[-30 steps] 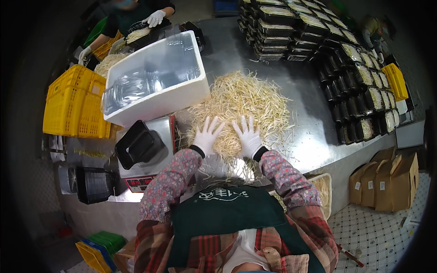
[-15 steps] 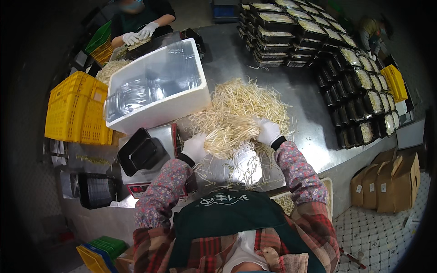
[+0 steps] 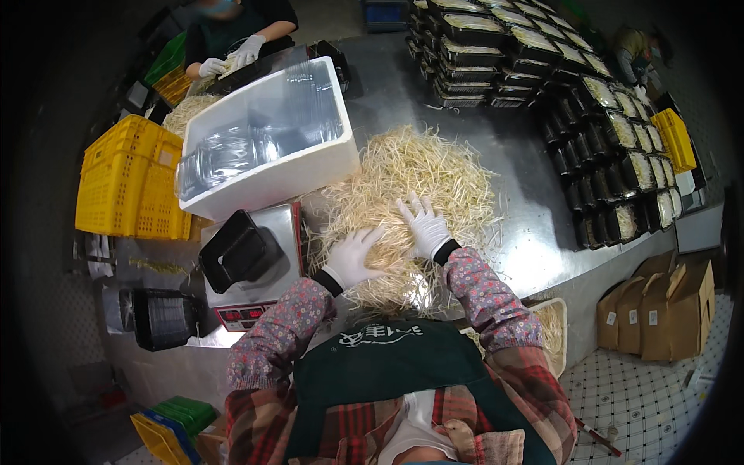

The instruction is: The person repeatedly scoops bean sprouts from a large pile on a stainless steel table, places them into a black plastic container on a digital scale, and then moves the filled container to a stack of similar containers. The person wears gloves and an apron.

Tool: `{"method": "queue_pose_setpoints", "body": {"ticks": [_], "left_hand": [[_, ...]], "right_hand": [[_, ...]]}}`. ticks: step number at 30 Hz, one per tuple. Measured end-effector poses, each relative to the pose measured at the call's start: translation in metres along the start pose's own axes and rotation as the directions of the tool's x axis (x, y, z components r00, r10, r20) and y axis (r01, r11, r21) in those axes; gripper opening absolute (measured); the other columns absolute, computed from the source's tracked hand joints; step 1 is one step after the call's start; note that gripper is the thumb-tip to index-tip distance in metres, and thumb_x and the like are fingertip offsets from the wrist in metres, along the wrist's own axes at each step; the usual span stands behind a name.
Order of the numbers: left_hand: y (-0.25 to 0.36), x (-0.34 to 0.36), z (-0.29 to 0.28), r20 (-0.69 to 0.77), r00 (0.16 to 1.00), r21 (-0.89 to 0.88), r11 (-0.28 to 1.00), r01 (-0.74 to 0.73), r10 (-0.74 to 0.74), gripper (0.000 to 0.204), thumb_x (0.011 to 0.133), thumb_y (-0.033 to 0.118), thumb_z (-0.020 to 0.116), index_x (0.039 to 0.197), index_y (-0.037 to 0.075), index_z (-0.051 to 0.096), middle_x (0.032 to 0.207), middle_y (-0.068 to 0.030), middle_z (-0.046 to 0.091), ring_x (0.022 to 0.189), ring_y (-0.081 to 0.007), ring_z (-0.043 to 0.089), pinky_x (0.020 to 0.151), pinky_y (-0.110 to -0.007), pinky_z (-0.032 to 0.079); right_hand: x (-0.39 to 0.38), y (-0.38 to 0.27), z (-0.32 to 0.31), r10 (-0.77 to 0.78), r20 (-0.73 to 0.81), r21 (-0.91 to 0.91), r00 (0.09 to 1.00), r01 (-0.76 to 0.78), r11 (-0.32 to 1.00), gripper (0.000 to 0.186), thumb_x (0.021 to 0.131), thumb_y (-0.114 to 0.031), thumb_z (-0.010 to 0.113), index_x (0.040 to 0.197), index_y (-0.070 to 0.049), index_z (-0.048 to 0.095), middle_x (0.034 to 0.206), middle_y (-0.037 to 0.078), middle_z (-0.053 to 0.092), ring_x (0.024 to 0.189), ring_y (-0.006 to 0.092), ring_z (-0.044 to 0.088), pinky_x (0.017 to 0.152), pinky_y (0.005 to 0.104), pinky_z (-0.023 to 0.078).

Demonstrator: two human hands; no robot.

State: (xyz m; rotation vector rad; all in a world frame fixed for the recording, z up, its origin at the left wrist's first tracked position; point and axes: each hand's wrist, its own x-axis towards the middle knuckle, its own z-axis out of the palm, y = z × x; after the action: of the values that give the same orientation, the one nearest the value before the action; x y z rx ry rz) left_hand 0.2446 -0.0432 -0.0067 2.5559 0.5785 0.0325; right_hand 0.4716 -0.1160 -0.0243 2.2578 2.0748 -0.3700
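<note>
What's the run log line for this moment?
left hand: touching bean sprouts | right hand: touching bean sprouts | scale: black tray on top

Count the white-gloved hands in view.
4 clearly: the left hand and right hand on the sprout pile, plus a co-worker's two hands at upper left. Those of the distant person, upper right, are unclear.

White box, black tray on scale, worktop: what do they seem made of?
White box: probably matte polystyrene foam, judging by its thick, pale walls.
Black tray: likely satin plastic, with thin, smooth sides.
Worktop: shiny metal, perhaps stainless steel, grey with bright glare.
</note>
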Motion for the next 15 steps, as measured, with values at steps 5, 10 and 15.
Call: {"method": "queue_pose_setpoints", "body": {"ticks": [5,10,15], "left_hand": [[-0.005,0.058,0.007,0.06,0.983,0.202,0.967,0.157,-0.172,0.132,0.057,0.044,0.088,0.155,0.009,0.006,0.155,-0.0245,0.019,0.134,-0.0412,0.035,0.107,-0.048,0.04],[-0.009,0.094,0.033,0.256,0.899,0.093,0.934,0.344,-0.356,0.1,0.063,0.031,0.081,0.144,0.001,0.029,0.132,-0.028,0.049,0.117,-0.0399,0.055,0.094,-0.044,0.05],[-0.018,0.081,0.043,0.124,0.948,0.078,0.956,0.284,-0.292,0.042,0.072,0.021,0.067,0.107,-0.001,0.058,0.098,-0.0234,0.068,0.092,-0.0357,0.068,0.081,-0.043,0.054]], "right_hand": [[-0.005,0.013,-0.003,0.049,0.133,0.021,0.99,-0.052,0.998,0.145,0.047,-0.038,0.094,0.156,-0.016,0.001,0.152,0.023,0.031,0.133,0.0422,0.041,0.1,0.0552,0.043],[0.002,0.038,0.04,0.104,0.061,0.158,0.993,-0.112,0.981,0.091,0.073,-0.015,0.073,0.15,-0.006,0.024,0.117,0.022,0.062,0.105,0.0337,0.064,0.077,0.0408,0.054],[-0.006,0.045,0.019,0.034,0.137,0.146,0.99,-0.054,0.988,0.03,0.078,-0.022,0.06,0.104,-0.009,0.066,0.092,0.019,0.07,0.088,0.0357,0.068,0.075,0.0463,0.053]]}}
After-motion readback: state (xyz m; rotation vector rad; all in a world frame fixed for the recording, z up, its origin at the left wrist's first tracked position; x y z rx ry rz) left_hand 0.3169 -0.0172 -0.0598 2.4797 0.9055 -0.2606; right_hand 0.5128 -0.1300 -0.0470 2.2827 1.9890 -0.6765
